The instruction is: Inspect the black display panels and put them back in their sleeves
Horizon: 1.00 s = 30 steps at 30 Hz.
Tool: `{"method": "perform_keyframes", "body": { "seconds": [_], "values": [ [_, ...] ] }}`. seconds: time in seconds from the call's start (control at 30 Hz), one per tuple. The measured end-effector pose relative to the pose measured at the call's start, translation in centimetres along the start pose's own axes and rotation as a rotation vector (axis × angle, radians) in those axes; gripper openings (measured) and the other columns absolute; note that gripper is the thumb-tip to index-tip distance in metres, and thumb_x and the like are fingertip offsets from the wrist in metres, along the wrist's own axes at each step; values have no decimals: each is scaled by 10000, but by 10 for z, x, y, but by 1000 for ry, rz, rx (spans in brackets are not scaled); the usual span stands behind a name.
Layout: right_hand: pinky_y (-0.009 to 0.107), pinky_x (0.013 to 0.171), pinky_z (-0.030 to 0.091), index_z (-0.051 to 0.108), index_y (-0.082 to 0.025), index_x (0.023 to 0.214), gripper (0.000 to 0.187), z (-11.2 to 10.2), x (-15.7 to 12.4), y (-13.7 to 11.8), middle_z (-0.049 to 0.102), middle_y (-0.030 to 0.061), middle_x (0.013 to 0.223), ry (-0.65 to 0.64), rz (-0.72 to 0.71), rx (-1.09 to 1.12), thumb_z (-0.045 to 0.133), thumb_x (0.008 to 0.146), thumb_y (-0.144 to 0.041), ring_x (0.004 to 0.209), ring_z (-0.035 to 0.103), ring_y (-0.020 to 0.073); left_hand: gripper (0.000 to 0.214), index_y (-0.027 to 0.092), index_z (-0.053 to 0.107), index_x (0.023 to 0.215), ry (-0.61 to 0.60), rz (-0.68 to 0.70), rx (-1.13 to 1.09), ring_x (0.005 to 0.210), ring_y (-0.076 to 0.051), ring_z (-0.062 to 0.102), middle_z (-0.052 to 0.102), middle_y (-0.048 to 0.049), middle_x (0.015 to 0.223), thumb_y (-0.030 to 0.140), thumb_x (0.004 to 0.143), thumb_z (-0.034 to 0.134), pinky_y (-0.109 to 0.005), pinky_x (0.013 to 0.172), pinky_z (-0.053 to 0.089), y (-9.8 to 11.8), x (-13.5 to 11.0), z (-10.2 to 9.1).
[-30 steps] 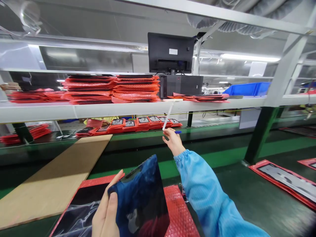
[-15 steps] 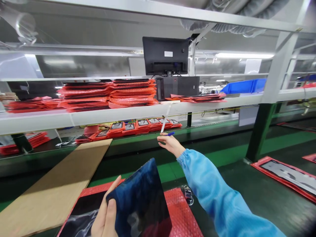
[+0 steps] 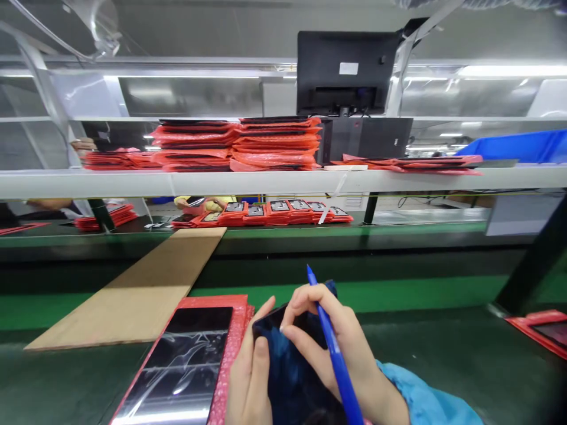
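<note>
My left hand [image 3: 251, 375] grips a dark, glossy screen panel [image 3: 287, 378] by its left edge, thumb on the face, tilted up towards me. Over the panel's upper part is my right hand [image 3: 348, 348], with a blue pen [image 3: 333, 348] lodged between its fingers. Its thumb and index fingertip are brought together close to the panel's surface; whether something small is pinched there I cannot tell. Left of my hands lies another dark screen panel [image 3: 190, 348] with shiny film on it, resting on red bubble wrap [image 3: 224, 378].
A brown board [image 3: 146, 283] slants across the dark green bench [image 3: 425, 336] on the left. A white shelf [image 3: 266, 183] ahead bears stacks of red bubble-wrap pouches [image 3: 274, 144] and a computer tower [image 3: 372, 139]. Another person's hands [image 3: 215, 203] show beyond. A wrapped panel [image 3: 549, 330] lies far right.
My right hand, still with the pen, has come back from the white strip hanging at the shelf to the panel in my left hand. The view has turned left.
</note>
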State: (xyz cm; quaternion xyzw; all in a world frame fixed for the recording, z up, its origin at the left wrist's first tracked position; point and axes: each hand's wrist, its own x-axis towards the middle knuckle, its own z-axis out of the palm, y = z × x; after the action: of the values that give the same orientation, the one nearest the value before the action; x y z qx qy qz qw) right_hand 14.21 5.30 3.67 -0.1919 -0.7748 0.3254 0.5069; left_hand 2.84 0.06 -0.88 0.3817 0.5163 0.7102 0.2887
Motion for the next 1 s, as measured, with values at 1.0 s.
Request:
{"method": "perform_keyframes", "body": {
  "seconds": [1.0],
  "values": [
    [227,632,473,418,-256,848,211,21,-12,-30,543,-26,807,73,-151,-457,532,853,-79,733,582,133,629,172,594,1277,-7,29,55,875,-266,715,765,-80,757,605,852,426,-272,719,568,-10,-16,1]
  ]
}}
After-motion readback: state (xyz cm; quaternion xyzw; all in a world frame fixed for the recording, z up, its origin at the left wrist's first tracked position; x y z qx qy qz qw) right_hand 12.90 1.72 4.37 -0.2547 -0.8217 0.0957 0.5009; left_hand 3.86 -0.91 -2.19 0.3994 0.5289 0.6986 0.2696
